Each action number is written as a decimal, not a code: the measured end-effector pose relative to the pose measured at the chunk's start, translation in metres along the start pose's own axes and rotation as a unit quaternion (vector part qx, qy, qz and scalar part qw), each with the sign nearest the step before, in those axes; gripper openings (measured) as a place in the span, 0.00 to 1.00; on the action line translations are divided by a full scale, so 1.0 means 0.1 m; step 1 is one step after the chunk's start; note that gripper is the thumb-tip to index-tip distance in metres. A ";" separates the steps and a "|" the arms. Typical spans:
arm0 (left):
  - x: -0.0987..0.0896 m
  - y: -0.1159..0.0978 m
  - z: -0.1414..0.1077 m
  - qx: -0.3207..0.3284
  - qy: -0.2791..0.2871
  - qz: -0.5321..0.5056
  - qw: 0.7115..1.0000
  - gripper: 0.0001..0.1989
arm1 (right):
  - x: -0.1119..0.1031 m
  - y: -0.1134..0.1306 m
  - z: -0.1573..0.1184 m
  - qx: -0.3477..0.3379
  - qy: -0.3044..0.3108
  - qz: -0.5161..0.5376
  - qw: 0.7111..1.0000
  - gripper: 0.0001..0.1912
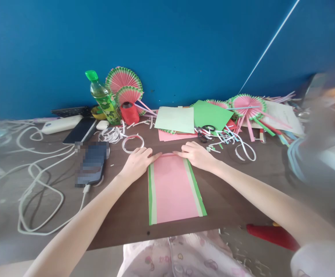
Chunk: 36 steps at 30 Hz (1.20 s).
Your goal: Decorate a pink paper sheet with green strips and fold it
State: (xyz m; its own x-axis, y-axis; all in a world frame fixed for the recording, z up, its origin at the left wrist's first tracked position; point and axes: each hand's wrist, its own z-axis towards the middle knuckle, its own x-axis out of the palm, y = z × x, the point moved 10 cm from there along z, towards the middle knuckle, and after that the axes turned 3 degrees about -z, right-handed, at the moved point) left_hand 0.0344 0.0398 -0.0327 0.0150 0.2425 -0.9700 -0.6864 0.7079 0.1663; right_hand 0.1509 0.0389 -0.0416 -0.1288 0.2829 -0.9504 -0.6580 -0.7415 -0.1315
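A sheet of pink paper point(174, 188) with light and dark green strips along its two long sides lies flat on the brown table. A narrow fold runs along its far edge. At the left end of that fold, my left hand point(140, 161) is closed with its fingers on the paper. My right hand point(197, 155) grips the other end the same way, its index finger pointing inward along the fold. Both thumbs are partly hidden.
Behind the paper are paper fans point(124, 82), a green-capped bottle point(106, 100), a red spool point(129, 113), pale green sheets point(175, 119), scissors point(204, 132) and paper scraps. To the left lie a phone point(90, 163) and white cables point(40, 232). A blue wall point(167, 46) stands behind.
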 end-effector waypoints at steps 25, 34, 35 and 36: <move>-0.13 -0.20 -0.02 0.070 -0.085 0.106 0.988 0.17 | -0.13 0.15 -0.02 -0.052 -0.068 -0.065 0.994 0.17; -0.16 -0.27 -0.03 0.063 -0.061 0.100 0.991 0.20 | -0.07 0.15 -0.02 -0.035 -0.016 -0.080 0.996 0.20; -0.14 -0.27 -0.04 0.057 -0.052 0.103 0.992 0.20 | -0.06 0.16 -0.03 -0.032 -0.007 -0.082 0.996 0.20; -0.12 -0.26 -0.05 0.050 -0.044 0.105 0.992 0.21 | -0.06 0.17 -0.04 -0.025 0.001 -0.085 0.996 0.21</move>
State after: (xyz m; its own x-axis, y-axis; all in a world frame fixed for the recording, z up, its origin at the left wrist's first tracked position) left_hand 0.0486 0.0146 -0.0260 -0.0533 0.4452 -0.8938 -0.6061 0.6970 0.3833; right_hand 0.1435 0.0226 -0.0394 -0.0170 0.4067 -0.9134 -0.6326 -0.7118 -0.3052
